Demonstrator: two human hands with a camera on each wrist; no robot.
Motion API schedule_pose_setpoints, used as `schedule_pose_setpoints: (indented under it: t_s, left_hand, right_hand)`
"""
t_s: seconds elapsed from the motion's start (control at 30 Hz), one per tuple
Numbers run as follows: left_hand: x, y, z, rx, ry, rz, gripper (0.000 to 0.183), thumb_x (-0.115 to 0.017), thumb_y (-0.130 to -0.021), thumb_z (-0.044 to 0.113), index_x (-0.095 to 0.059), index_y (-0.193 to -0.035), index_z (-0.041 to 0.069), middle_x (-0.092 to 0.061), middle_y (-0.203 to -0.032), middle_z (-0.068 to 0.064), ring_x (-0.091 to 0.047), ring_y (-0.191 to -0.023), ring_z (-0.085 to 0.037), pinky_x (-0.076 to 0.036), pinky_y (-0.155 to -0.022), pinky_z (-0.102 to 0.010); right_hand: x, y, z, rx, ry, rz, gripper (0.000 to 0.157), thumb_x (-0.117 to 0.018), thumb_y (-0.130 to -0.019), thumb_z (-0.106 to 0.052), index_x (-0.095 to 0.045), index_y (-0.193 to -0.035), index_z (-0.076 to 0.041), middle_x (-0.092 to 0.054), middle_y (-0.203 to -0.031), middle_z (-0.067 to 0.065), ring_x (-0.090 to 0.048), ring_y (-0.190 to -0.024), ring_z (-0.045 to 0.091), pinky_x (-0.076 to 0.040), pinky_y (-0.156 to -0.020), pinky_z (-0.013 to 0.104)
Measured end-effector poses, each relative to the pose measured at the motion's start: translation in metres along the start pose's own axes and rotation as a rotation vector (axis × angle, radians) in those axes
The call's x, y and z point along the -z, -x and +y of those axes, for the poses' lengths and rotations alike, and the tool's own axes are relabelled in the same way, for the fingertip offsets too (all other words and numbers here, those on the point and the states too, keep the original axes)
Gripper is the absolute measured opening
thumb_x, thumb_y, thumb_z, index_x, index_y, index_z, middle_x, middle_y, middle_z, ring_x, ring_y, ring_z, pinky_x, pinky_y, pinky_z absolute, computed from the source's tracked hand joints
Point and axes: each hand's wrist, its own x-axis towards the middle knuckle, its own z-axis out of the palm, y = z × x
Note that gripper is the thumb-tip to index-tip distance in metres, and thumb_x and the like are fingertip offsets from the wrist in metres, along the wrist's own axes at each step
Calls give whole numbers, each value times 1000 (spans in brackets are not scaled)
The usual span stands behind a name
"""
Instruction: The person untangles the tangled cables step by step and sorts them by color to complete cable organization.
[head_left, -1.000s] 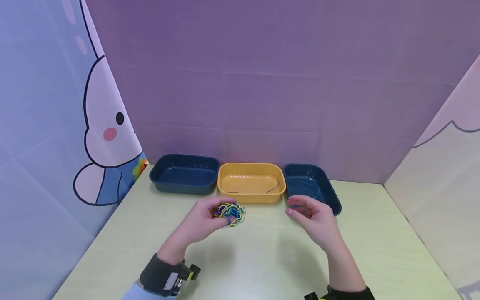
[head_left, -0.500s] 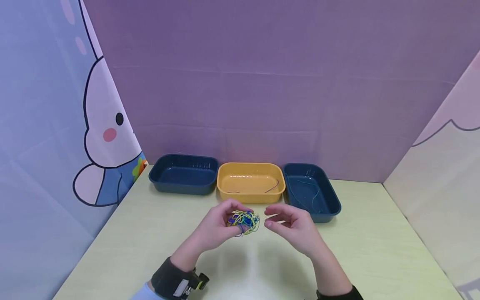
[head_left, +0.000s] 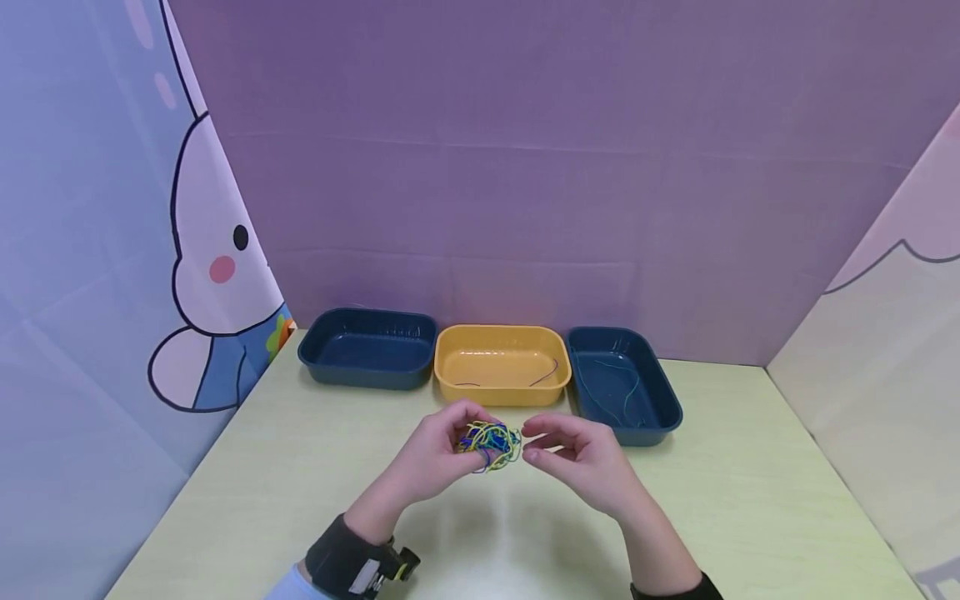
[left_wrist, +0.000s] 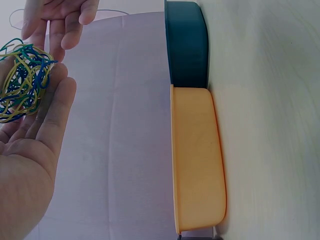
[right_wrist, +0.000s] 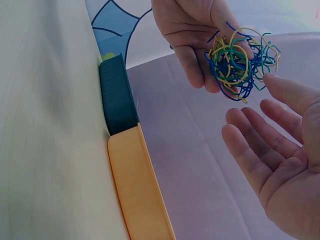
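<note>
My left hand (head_left: 438,450) holds a tangle of thin wires (head_left: 491,443), yellow, blue and green, between thumb and fingers above the table. In the right wrist view the tangled wires (right_wrist: 232,67) form a loose ball with several ends sticking out. Facing it from the right is my right hand (head_left: 588,462), its fingers gently bent and parted from the thumb. The right thumb tip is right at the tangle's edge in the right wrist view, and nothing shows gripped in that hand. The left wrist view shows the tangle (left_wrist: 22,82) over the left fingers.
Along the table's back stand a dark blue tray (head_left: 367,379) on the left, a yellow tray (head_left: 502,397) in the middle and another dark blue tray (head_left: 652,435) on the right. Short dark wires (head_left: 543,372) lie in the yellow tray, green wires (head_left: 633,387) in the right one.
The left hand has moved right and slightly nearer with the tangle. My right hand has come left and down from the right blue tray to the tangle's side.
</note>
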Motion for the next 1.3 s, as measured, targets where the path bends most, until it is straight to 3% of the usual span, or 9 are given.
schedule_pose_setpoints:
  t_s: [0.2,0.33,0.47,0.63,0.8,0.93,1.13,1.3]
  left_hand:
    - [-2,2,18,35,-15,-2,36,-67,-82,-9,-56,-114,3,-64,-107,-9,-62,-82,-18,-57,-66,-29]
    - [-1,1,13,46,-38,-9,42,-68,-83,-4,-57,-122,9,-63,-112,-5,-62,-85,-17,-58,-68,-30]
    - [0,1,3,55,-43,-13,41,-70,-85,5,-60,-123,19,-63,-110,-1,-62,-85,-17,-58,-68,-32]
    - [-1,1,1,41,-25,-35,38,-70,-86,8,-62,-121,19,-64,-108,-1,-62,-85,-18,-58,-68,-33]
    - [-2,1,0,44,-30,-47,36,-70,-86,9,-62,-120,18,-65,-106,-2,-62,-84,-19,-58,-68,-33]
    - [-1,0,1,51,-54,-41,35,-69,-87,9,-63,-120,18,-66,-104,-2,-62,-83,-19,-58,-67,-32]
    - [-1,-1,1,65,-84,-39,33,-67,-87,7,-63,-119,18,-67,-100,2,-62,-79,-17,-57,-65,-32]
    - [-1,-1,1,88,-57,-52,35,-64,-89,6,-61,-124,13,-67,-103,-1,-62,-80,-17,-57,-66,-30]
  right_hand:
    - [-2,0,-3,-14,19,9,24,-69,-85,2,-65,-109,-1,-65,-104,20,-64,-92,26,-57,-72,30]
    - [-3,0,-3,-2,60,22,19,-69,-84,3,-67,-103,3,-67,-100,18,-64,-86,23,-58,-68,29]
    - [-3,-2,18,14,108,38,14,-72,-84,-1,-71,-97,-3,-68,-93,7,-64,-75,20,-57,-63,29]
    - [-4,-4,37,15,133,29,14,-74,-84,-9,-72,-96,-17,-68,-89,-4,-63,-69,16,-58,-61,30]
    - [-5,-5,40,35,122,23,14,-73,-85,-8,-72,-95,-17,-68,-90,-3,-63,-66,17,-58,-59,31]
    - [-6,-5,34,2,106,24,16,-72,-85,-5,-72,-98,-15,-68,-90,-2,-64,-68,19,-58,-60,31]
    - [-8,-2,7,48,96,11,16,-69,-84,4,-70,-99,-3,-66,-82,9,-63,-65,27,-58,-58,32]
    - [-8,-1,-2,49,121,10,14,-68,-85,3,-72,-97,-4,-64,-77,9,-62,-62,25,-57,-56,29]
